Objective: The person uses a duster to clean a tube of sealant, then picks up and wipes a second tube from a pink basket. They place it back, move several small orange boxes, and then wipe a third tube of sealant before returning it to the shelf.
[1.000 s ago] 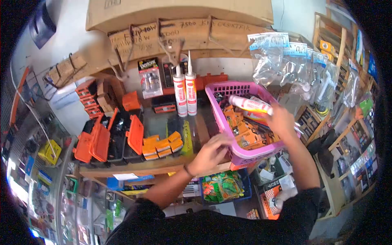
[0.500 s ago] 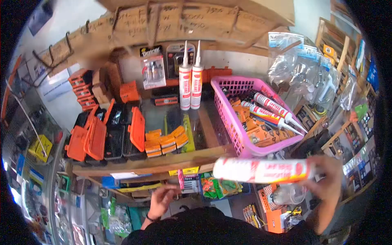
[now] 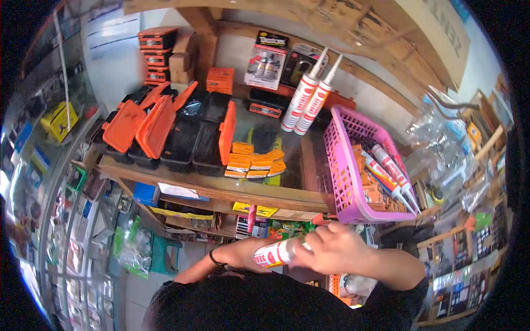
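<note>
A white sealant tube point(image 3: 271, 255) with red lettering lies slanted in front of my chest. My right hand point(image 3: 331, 249) has its fingers curled round the tube's right end, covering that end. My left hand point(image 3: 249, 254) is at the tube's far side, close against it. Its fingers are hidden behind the tube, so I cannot see their grip. On the glass-topped counter, two upright sealant tubes with long nozzles point(image 3: 306, 102) stand side by side. More sealant tubes point(image 3: 389, 171) lie in the pink basket point(image 3: 346, 171), over small orange boxes.
Open orange-lidded black cases point(image 3: 160, 127) line the counter's left. Small orange boxes point(image 3: 255, 161) are stacked near its wooden front edge point(image 3: 221, 185). Packaged goods point(image 3: 266, 60) lean at the back wall. Clear plastic bags point(image 3: 441, 132) hang at right. Glass shelving point(image 3: 61, 220) stands left.
My right hand has brought the sealant tube left and closer to my chest, tilting it. My left hand has moved right to meet it. The camera view has shifted and tilted.
</note>
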Demonstrator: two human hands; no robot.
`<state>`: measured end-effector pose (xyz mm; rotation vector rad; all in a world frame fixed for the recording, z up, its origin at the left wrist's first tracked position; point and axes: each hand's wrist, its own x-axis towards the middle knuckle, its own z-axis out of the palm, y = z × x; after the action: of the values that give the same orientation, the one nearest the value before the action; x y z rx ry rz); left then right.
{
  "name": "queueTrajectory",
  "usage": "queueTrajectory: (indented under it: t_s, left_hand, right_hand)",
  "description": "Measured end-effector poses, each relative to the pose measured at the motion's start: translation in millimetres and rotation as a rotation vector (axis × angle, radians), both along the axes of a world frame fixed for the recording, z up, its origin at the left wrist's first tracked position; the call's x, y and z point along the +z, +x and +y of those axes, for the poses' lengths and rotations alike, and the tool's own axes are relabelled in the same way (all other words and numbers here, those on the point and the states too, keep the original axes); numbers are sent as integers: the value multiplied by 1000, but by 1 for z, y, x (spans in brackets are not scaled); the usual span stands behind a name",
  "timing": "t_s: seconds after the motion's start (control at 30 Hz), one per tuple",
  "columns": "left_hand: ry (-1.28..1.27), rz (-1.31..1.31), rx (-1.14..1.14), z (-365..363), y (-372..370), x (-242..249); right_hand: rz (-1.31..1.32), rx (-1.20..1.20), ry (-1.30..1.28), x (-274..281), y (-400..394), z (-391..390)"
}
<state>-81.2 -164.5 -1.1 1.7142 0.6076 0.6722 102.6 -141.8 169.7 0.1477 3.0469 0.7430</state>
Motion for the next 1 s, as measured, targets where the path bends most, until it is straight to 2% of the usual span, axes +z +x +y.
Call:
queueTrajectory:
  t_s: [0.07,0.13,0.17,0.2,0.23,0.27,0.3,0.33,0.37,0.4,0.47,0.5,0.53,0.57,0.6,0.67,0.7,0.8,0.83,0.9,0.97,1.0]
  left_hand:
    - [16,6,77,-11,-17,-12]
    - [-40,83,177,-25,-37,-25]
    - [-29,96,227,-34,-50,-32]
    - [-18,110,279,-42,-64,-39]
    - [-43,112,340,-54,-75,-36]
    - [-58,104,396,-63,-84,-45]
    - [-72,82,481,-75,-90,-43]
    - [-84,61,568,-85,-94,-40]
    - [-105,-27,617,-91,-97,-45]
    - [-127,-109,663,-98,-99,-50]
    - [-168,-130,732,-107,-97,-51]
    - [-237,-224,775,-110,-95,-54]
    - [-303,-319,816,-110,-93,-56]
    - [-302,-309,836,-108,-90,-58]
    - [-302,-306,835,-105,-88,-53]
    - [-234,-263,811,-98,-85,-43]
    - [-232,-263,765,-93,-85,-45]
    - [-157,-210,743,-83,-83,-40]
    - [-190,-218,720,-80,-83,-43]
    - [-146,-208,728,-76,-86,-44]
    - [-145,-220,730,-72,-87,-42]
    - [-142,-216,715,-68,-87,-47]
  right_hand:
    - [168,11,75,1,1,12]
    - [236,52,0,1,-5,18]
    - [445,37,-141,-14,-7,23]
    - [649,18,-286,-32,-9,28]
    - [714,-68,-485,-59,-9,28]
    - [804,-259,-693,-91,-14,21]
    - [764,-449,-823,-129,-15,22]
    - [717,-631,-1089,-165,-17,25]
    - [789,-627,-1393,-210,-21,30]
    - [469,-961,-1687,-248,-12,43]
    - [431,-1311,-1977,-281,-19,49]
    - [422,-1309,-1986,-283,-25,51]
    - [533,-1287,-2223,-280,-35,58]
    - [654,-1248,-2458,-278,-45,67]
    - [655,-1246,-2461,-278,-56,76]
    - [878,-1182,-2405,-285,-74,93]
    - [897,-1063,-2455,-288,-76,97]
    - [834,-944,-2460,-302,-61,87]
    - [767,-758,-2627,-317,-42,79]
    - [589,-821,-2579,-308,-2,47]
    - [713,-984,-2446,-318,31,23]
    - [734,-984,-2444,-314,33,23]
